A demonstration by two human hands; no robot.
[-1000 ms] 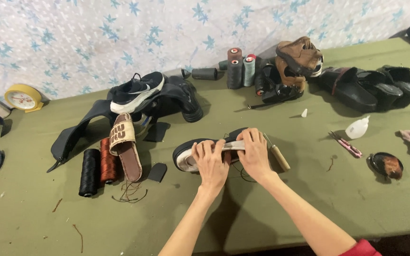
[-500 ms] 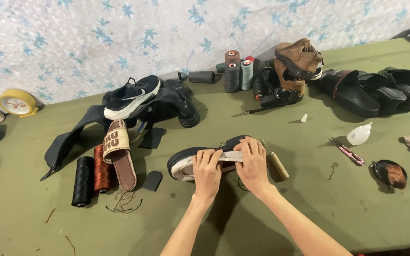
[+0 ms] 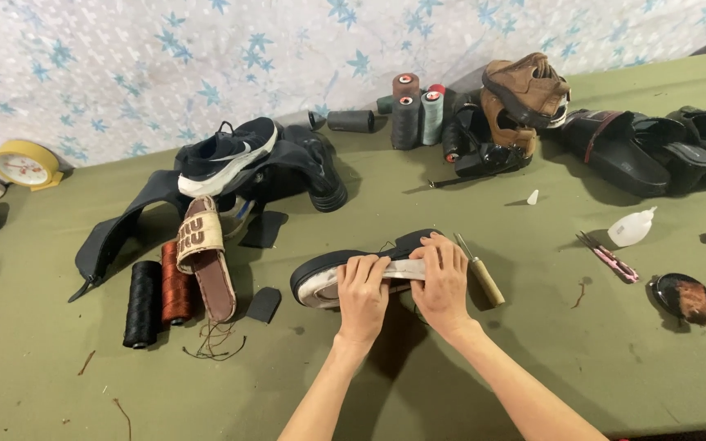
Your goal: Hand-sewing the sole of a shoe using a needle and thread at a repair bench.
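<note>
1. The left hand presses flat on the black shoe, fingers spread over its pale sole.
2. The right hand grips the same shoe beside it.
3. The shoe lies on its side, mid-bench.
4. A wooden-handled awl lies just right of the hands.

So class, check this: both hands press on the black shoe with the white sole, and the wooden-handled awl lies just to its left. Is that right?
One detail is off. In the head view both hands, left hand and right hand, do press on the shoe, but the awl lies just to its right, beside the right hand, not to its left.
</note>
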